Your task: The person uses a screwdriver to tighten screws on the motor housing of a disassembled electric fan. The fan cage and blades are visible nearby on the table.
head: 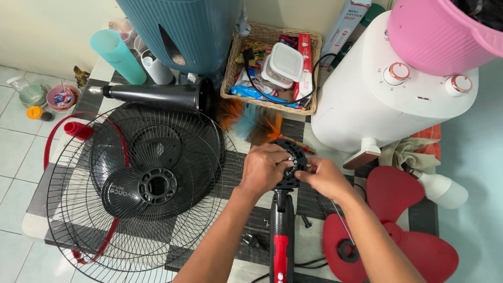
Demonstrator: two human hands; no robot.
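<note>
Hands meet over a black round fan motor housing (290,163) that stands at the top of a black and red fan neck (282,236), near the middle of a checkered tabletop (57,178). The left hand (263,169) wraps around the housing's left side, its fingers curled against the rim and grasping it. The right hand (326,178) comes in from the right with its fingertips pinched at the centre of the housing, close to the left hand's fingers; whether it holds a small part there is too small to tell. A thin metal rod (341,220) slants down below the right wrist toward a red fan blade (398,230) lying on the table at the right. Left of the hands lie two wire fan grilles (136,183), one on the other, with a red rim (63,131) showing at the edge. Behind the grilles lies a black stand tube (152,96). A wicker basket (270,65) full of small packets sits behind the hands, with a feather duster (251,123) just in front of it. A white appliance with two dials (387,99) stands at the right, a pink tub (440,36) on top of it. A few loose screws (251,240) lie beside the fan neck.
</note>
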